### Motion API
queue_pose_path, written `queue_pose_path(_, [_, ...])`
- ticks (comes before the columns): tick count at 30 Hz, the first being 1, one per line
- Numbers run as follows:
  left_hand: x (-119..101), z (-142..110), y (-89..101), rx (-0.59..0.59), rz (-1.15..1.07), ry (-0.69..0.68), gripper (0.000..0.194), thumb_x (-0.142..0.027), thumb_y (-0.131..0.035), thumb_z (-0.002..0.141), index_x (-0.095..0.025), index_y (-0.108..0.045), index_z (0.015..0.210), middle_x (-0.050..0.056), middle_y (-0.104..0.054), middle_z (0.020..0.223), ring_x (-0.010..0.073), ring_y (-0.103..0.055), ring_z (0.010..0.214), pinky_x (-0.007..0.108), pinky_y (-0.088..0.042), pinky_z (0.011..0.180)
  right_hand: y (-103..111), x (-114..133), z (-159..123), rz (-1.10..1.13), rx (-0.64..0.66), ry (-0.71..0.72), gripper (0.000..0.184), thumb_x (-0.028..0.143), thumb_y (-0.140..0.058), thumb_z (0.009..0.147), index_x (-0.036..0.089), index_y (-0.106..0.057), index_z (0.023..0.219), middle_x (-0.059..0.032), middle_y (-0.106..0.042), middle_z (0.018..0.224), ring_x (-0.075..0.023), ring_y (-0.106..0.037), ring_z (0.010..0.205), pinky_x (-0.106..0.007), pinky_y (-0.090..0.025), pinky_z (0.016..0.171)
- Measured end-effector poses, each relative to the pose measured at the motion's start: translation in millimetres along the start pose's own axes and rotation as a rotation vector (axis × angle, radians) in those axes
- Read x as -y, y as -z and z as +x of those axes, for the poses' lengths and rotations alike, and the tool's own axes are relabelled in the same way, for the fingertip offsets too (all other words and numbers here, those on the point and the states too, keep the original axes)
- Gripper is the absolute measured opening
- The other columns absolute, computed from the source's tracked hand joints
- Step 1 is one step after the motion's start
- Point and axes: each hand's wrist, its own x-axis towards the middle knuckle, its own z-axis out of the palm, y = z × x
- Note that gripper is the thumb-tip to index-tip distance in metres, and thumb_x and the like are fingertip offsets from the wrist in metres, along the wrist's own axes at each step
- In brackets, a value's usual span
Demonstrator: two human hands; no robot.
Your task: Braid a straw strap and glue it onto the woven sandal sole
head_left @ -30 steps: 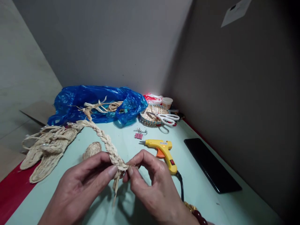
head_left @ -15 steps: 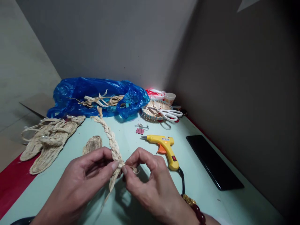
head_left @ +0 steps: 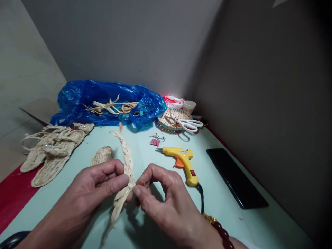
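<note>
A pale plant-fibre braid [head_left: 127,155] stands up between my hands, with loose strands hanging from its lower end. My left hand [head_left: 101,186] pinches it from the left side, thumb in front. On the right, my right hand [head_left: 163,197] has thumb and index finger closed at the braid's lower right edge. Fingertips of both hands partly cover the place where braid turns to loose strands. Behind my left hand lies a woven sole [head_left: 102,155], partly hidden. To the right of my right hand rests a yellow hot glue gun [head_left: 183,159].
Woven sandals [head_left: 55,148] lie at the left. A blue plastic bag [head_left: 109,90] with dry fibre strips stands at the back. White-handled scissors [head_left: 192,124] rest on a small basket [head_left: 166,126]. Pink binder clip [head_left: 155,142] and black phone-like slab [head_left: 236,178] lie on the table.
The loose strands below the braid have swung left and spread wider. The braid's top leans less to the left. The right fingertips have shifted slightly left along its edge.
</note>
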Motion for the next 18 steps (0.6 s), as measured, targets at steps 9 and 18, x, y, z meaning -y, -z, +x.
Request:
queue_pose_path(9, [-0.9, -1.7, -8.8, 0.009, -0.330, 0.085, 0.017, -0.036, -0.082, 0.073, -0.027, -0.071, 0.082, -0.005, -0.071, 0.072, 0.0140, -0.067, 0.066, 0.021, -0.058, 0.063, 0.3, -5.2, -1.8, -0.130, -0.075, 0.214, 0.012, 0.017, -0.062, 0.087, 0.020, -0.060, 0.075, 0.0030, -0.063, 0.070, -0.0127, -0.059, 0.067, -0.029, -0.042, 0.077])
queue_pose_path(18, [-0.3, -3.5, -5.1, 0.062, -0.314, 0.063, 0.020, -0.029, -0.083, 0.073, -0.030, -0.075, 0.091, -0.004, -0.077, 0.082, 0.0153, -0.071, 0.072, 0.022, -0.060, 0.068, 0.0, -7.6, 0.9, -0.126, -0.161, 0.246, 0.013, 0.020, -0.060, 0.089, 0.020, -0.061, 0.076, 0.0002, -0.069, 0.074, -0.0155, -0.061, 0.071, -0.030, -0.042, 0.074])
